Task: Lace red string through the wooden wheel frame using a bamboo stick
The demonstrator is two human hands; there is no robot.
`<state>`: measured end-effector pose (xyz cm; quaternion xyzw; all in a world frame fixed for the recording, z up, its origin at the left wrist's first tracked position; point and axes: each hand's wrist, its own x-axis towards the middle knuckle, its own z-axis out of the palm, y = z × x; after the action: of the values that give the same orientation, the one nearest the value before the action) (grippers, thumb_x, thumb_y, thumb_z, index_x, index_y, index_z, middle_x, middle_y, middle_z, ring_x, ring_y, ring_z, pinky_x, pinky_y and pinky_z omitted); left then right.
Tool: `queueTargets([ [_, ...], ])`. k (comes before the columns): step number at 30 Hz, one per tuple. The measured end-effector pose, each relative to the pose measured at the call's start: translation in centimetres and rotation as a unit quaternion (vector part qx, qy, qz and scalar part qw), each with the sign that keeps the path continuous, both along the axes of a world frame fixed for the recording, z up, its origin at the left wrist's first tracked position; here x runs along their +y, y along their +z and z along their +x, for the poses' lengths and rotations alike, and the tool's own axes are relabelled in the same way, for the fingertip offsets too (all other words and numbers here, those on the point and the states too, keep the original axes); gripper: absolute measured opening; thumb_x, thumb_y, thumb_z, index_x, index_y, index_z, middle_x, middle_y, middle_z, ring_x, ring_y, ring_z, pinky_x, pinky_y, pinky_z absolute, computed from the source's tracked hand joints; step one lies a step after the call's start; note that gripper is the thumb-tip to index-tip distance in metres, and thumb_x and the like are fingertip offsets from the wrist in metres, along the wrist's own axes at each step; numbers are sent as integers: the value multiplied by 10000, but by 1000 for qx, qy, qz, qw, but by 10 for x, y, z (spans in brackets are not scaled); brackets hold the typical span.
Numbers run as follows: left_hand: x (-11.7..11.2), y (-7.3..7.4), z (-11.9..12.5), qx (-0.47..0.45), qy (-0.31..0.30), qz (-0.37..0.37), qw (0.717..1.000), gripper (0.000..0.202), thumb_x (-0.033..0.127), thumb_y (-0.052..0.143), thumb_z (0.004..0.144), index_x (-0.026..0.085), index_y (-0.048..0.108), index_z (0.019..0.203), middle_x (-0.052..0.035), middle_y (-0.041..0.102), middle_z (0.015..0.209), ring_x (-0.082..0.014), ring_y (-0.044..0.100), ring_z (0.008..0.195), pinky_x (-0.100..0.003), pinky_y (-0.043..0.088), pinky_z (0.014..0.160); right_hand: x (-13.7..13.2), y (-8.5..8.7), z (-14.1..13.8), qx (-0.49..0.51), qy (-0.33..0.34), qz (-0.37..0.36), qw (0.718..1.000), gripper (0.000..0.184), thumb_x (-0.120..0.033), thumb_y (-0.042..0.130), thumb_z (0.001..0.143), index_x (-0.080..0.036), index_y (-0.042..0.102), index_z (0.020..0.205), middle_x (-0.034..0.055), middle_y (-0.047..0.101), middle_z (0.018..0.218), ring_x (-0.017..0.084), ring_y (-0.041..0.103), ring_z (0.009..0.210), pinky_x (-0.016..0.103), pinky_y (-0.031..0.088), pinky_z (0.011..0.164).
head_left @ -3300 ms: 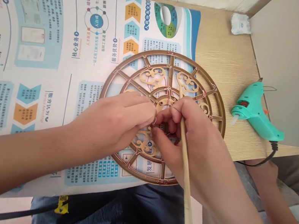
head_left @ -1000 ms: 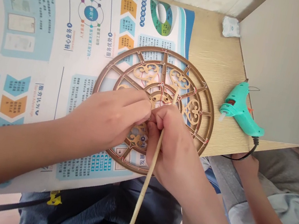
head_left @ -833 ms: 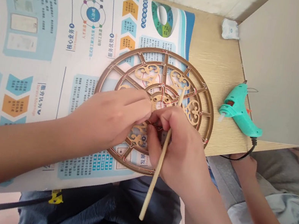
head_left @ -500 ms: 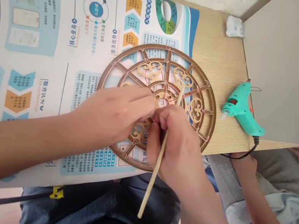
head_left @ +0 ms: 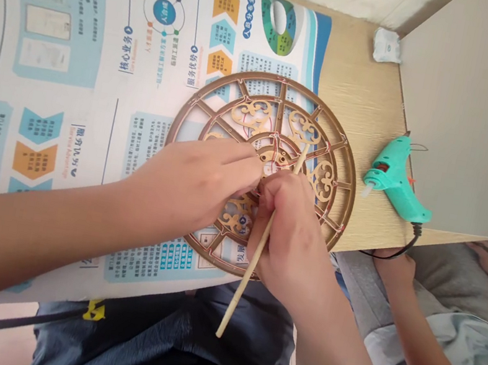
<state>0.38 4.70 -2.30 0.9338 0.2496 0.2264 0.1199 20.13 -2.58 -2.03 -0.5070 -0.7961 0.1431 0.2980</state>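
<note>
Wooden stick point(head_left: 253, 260): your right hand point(head_left: 293, 241) grips it closed; long axis runs from your lap up-right, tip over the hub of the round fretwork frame point(head_left: 346, 163). Your left hand point(head_left: 196, 183), fingers curled, presses on that frame, which lies flat on the poster point(head_left: 77, 84).

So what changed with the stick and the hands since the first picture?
The wooden stick swung: its free end, once off the bottom edge leaning right, now points down-left and shows whole. The right hand still grips it; the left hand stays on the round fretwork frame. The glue gun lies unmoved.
</note>
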Motion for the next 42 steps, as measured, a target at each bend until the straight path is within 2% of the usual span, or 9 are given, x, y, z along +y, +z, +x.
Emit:
queueTargets([
  [5, 0, -1, 0, -8, 4, 3, 1000, 219, 5, 438, 980, 210, 440, 903, -7, 584, 924, -208, 616, 845, -352, 477, 672, -2, 3, 0, 40, -7, -24, 999, 266, -7, 468, 953, -241, 342, 952, 28, 493, 899, 193, 466, 813, 370, 412, 729],
  [8, -2, -1, 2, -7, 12, -2, 1000, 180, 33, 436, 1013, 197, 482, 955, -21, 629, 1007, -206, 649, 898, -350, 493, 685, -6, 7, 6, 112, -32, -19, 993, 266, -37, 511, 1018, -241, 360, 938, 28, 586, 955, 169, 581, 876, 355, 481, 776],
  [12, -4, 0, 4, -16, 13, 9, 1000, 128, 101, 465, 1058, 173, 555, 1113, -56, 642, 1117, -212, 676, 990, -339, 532, 723, -12, 5, 22, 208, -96, -10, 973, 329, 16, 573, 924, -247, 377, 943, 34, 660, 1083, 168, 672, 1030, 345, 523, 894],
  [17, -7, 7, 2, -10, -3, 15, 1000, 230, 152, 525, 1053, 163, 587, 1274, -101, 565, 1244, -203, 639, 1031, -319, 563, 777, -12, -1, 29, 225, -119, -37, 966, 340, 39, 512, 852, -257, 359, 922, 8, 671, 1002, 154, 666, 967, 314, 531, 862],
  [21, -10, 16, 3, 38, -20, 79, 996, 136, 190, 575, 1059, 170, 647, 1172, -104, 578, 1227, -259, 605, 1081, -399, 556, 873, -8, 1, 26, 181, -118, -38, 976, 311, 2, 486, 841, -259, 333, 913, 17, 650, 951, 171, 657, 892, 323, 522, 779],
  [29, -14, 31, 17, 148, -61, 122, 980, 111, 66, 547, 992, 161, 571, 941, -82, 567, 1034, -264, 554, 901, -421, 493, 764, -9, 0, 29, 147, -89, -7, 985, 284, -32, 469, 848, -260, 317, 924, 51, 621, 933, 231, 626, 867, 364, 475, 711],
  [34, -21, 27, 27, 132, -28, 58, 989, 120, 72, 560, 1014, 162, 545, 937, -56, 518, 924, -243, 538, 843, -401, 458, 745, -8, -3, 28, 128, -79, 9, 989, 280, -46, 477, 845, -260, 314, 922, 64, 619, 932, 243, 607, 861, 378, 478, 722],
  [38, -26, 18, 32, 91, -2, 5, 996, 171, -13, 528, 980, 154, 549, 954, -55, 531, 949, -225, 526, 874, -375, 456, 790, -8, -4, 26, 120, -88, 8, 989, 268, -56, 466, 842, -257, 308, 922, 81, 624, 932, 255, 608, 855, 386, 477, 709],
  [42, -27, 9, 32, 40, 13, -40, 998, 178, 18, 457, 1041, 152, 566, 997, -47, 560, 990, -200, 536, 929, -357, 453, 840, -8, -4, 25, 100, -91, 15, 991, 270, -45, 444, 844, -258, 298, 925, 75, 614, 922, 255, 599, 851, 397, 480, 719],
])
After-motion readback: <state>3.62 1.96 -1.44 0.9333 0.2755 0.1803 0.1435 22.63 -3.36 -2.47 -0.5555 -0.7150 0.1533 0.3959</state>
